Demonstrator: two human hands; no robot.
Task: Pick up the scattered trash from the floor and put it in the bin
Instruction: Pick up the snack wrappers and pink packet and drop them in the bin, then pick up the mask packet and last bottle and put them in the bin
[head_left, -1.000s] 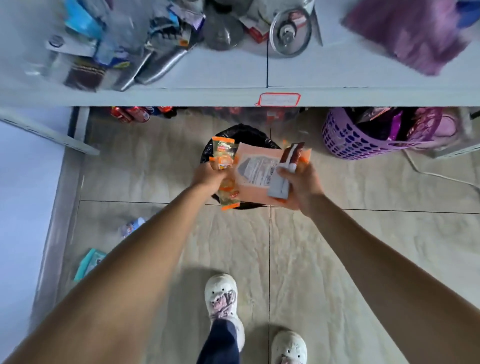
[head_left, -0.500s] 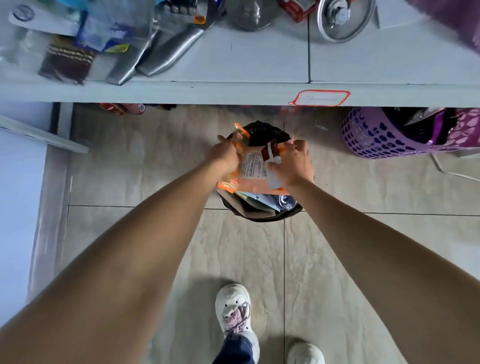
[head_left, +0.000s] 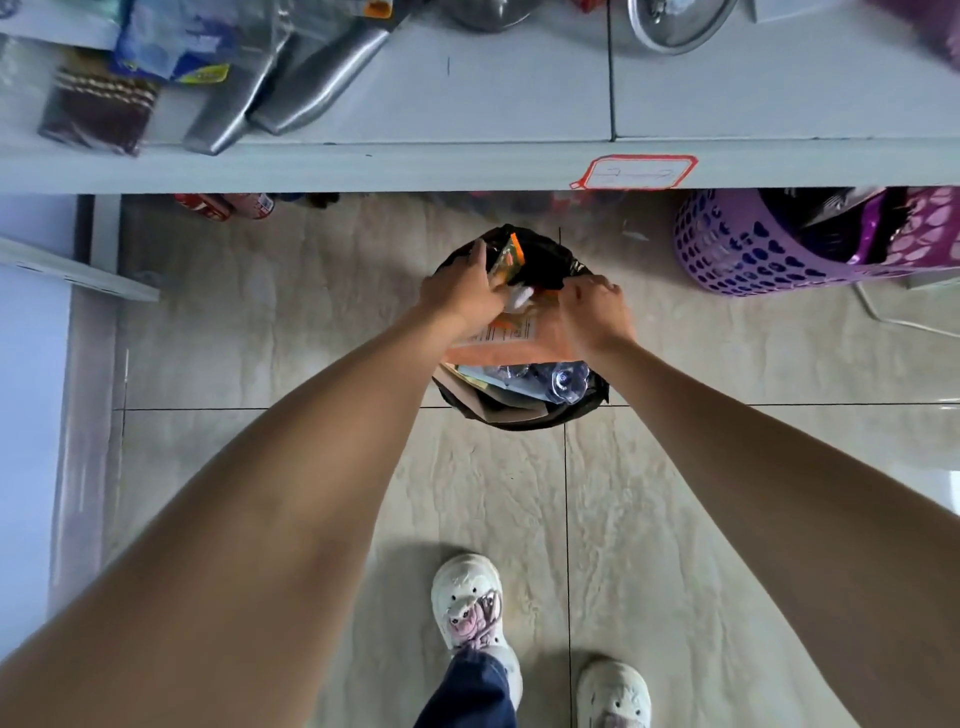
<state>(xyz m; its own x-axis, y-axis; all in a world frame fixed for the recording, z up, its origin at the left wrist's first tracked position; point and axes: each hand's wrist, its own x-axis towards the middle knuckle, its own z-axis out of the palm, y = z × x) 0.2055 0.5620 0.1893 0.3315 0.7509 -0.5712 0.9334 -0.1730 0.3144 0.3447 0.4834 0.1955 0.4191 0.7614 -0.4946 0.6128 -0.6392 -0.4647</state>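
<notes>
A round bin (head_left: 524, 415) lined with a black bag stands on the tiled floor, full of paper, cardboard and crushed clear plastic. Both my hands are over its mouth. My left hand (head_left: 460, 293) holds an orange and green snack wrapper (head_left: 506, 260) at the bin's far side. My right hand (head_left: 592, 309) is curled on the top of a flat orange packet (head_left: 511, 343) with a white label, which lies across the bin's contents. A small white piece sits between the two hands.
A white shelf (head_left: 467, 166) with a red-edged label juts out just above and behind the bin, loaded with packets and metal ware. A purple perforated basket (head_left: 769, 254) stands to the right. Red cans lie under the shelf at left. My two white shoes are below.
Both hands have gone down and forward into the bin's mouth with the wrappers. The orange packet, held up above the bin earlier, now lies flat on the contents.
</notes>
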